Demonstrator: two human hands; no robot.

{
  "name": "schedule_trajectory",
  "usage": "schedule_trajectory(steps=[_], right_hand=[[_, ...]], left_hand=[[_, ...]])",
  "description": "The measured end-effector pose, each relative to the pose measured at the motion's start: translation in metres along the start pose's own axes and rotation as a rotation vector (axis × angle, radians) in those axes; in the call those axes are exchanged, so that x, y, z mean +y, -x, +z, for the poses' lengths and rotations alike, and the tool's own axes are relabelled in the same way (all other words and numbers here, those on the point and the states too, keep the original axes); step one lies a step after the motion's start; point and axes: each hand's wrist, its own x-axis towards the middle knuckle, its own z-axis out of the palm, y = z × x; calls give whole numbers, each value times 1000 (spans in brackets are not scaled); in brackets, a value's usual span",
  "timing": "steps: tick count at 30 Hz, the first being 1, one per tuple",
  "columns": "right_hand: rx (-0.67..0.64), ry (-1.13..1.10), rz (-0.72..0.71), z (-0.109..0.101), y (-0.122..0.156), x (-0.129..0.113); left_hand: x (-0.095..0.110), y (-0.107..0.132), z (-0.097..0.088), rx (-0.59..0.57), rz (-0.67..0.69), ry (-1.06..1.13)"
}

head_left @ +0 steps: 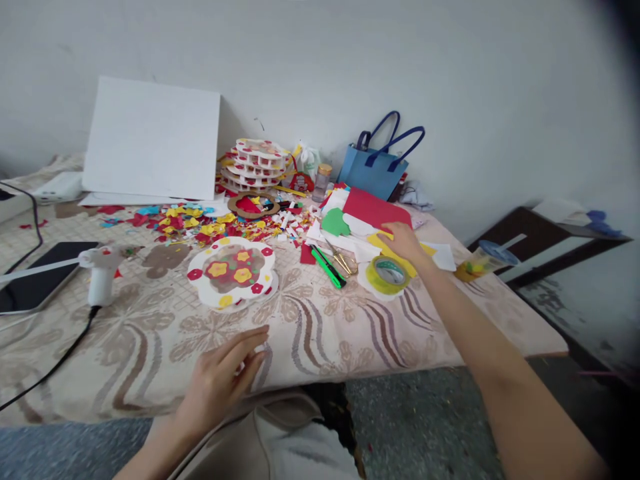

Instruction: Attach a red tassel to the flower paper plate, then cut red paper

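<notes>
Table (333, 327): cup (493, 253) holding yellow bits (469, 270); right hand (406, 241) over papers (375, 208).

Behind the cloth-covered table (325, 343) I see a plain, pale wall (300, 67), with speckled grey floor (415, 420) below and dark furniture (560, 241) at right.

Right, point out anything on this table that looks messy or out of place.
Colourful paper scraps lie strewn in a loose, unsorted band behind the flower-decorated disc: the untidiest spot. By the right hand, the red sheet and yellow paper lie askew among other pieces instead of squarely stacked.
</notes>
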Motion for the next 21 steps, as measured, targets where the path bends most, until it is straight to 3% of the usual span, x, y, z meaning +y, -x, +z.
schedule_trajectory(steps=[4, 9, 15, 21], right_hand=[[-90, 96, 127, 12, -41, 27], [-218, 185, 212, 33, -69, 32], [-320, 247, 210, 37, -71, 27], [-219, 331, 240, 21, -61, 22]], left_hand=[[-1, -1, 14, -6, 93, 5], [-4, -2, 19, -28, 127, 9], [-10, -4, 26, -66, 125, 16], [-9, -15, 26, -46, 150, 38]])
